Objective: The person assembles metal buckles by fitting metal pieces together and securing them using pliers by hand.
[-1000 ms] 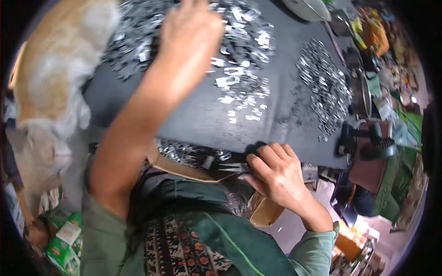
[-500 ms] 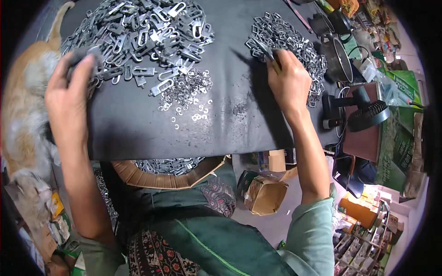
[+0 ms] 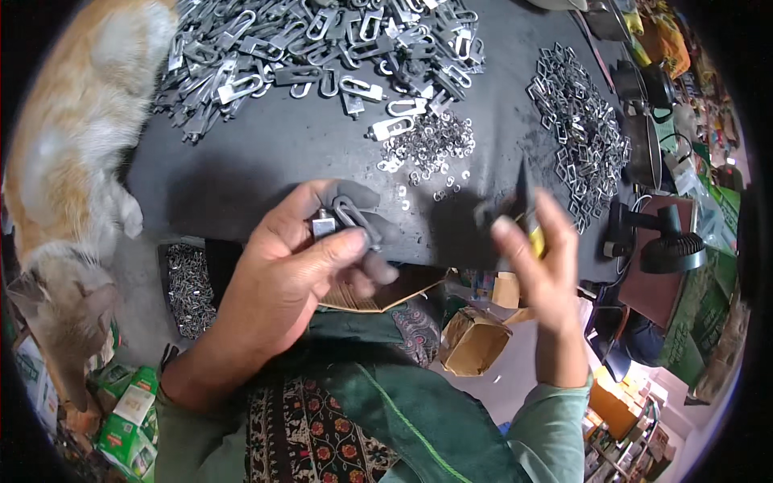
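My left hand (image 3: 270,278) is closed around a grey metal piece with a long slotted loop (image 3: 348,213), near the table's front edge. A short block with a stud (image 3: 324,225) also shows between the fingers; whether it belongs to the same piece is unclear. My right hand (image 3: 551,266) grips dark pliers (image 3: 525,189) with yellow on the handle, jaws pointing away from me. A small dark blurred thing (image 3: 485,216) shows by the fingers. Beyond my left hand lie a heap of slotted metal pieces (image 3: 322,48) and a pile of tiny C-shaped rings (image 3: 431,145).
Small square metal links (image 3: 580,121) are heaped on the right of the dark table (image 3: 241,161). A cat (image 3: 97,137) lies along the left side. A small black fan (image 3: 672,241) stands at the right. Below the edge are cardboard boxes (image 3: 475,342).
My left hand has come from the slotted heap toward the front middle, bringing a metal piece. The pliers in my right hand have moved back from the square links. The view has shifted left.
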### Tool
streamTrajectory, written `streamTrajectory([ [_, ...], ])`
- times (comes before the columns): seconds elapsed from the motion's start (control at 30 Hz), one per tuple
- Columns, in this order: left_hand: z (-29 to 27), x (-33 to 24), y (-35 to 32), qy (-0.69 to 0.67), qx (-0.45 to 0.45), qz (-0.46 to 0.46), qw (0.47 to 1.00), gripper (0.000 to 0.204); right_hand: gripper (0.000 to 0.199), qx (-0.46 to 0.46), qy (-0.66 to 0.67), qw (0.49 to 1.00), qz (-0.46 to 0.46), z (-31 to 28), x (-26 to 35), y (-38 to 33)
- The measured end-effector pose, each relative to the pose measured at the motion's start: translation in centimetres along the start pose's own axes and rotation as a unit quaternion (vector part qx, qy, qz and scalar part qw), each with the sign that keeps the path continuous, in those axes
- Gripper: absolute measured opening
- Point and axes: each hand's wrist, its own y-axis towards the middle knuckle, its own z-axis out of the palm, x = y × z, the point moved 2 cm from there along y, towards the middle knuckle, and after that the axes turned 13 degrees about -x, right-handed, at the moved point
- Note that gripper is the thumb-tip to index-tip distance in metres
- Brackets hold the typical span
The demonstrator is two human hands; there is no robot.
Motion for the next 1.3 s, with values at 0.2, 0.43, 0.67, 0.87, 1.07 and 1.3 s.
streamTrajectory([
  [0.2,1.3,1.0,-0.8,-0.071,0.015,-0.057,0.996,0.015,0.014,-0.042,0.182,0.982,0.004,4.5,0.1,-5.3],
  [0.43,0.9,2.8,-1.1,-0.090,0.037,-0.044,0.994,0.012,0.012,-0.094,0.163,0.976,-0.108,6.2,0.2,-5.8],
  [0.67,0.7,2.2,-1.4,0.034,0.018,0.065,0.997,0.010,0.010,-0.128,0.213,0.968,0.033,5.1,0.1,-6.2],
  [0.87,1.0,2.6,-1.6,-0.035,0.024,0.007,0.999,0.010,0.011,-0.082,0.184,0.979,-0.042,5.8,0.0,-6.8],
  [1.07,0.4,2.0,-1.6,0.169,0.082,0.008,0.982,0.012,0.011,0.016,0.118,0.988,-0.094,4.4,0.0,-5.7],
  [1.3,0.4,3.5,-2.5,0.393,-0.011,0.475,0.787,0.015,0.012,0.099,0.221,0.958,0.157,4.4,1.3,-5.9],
])
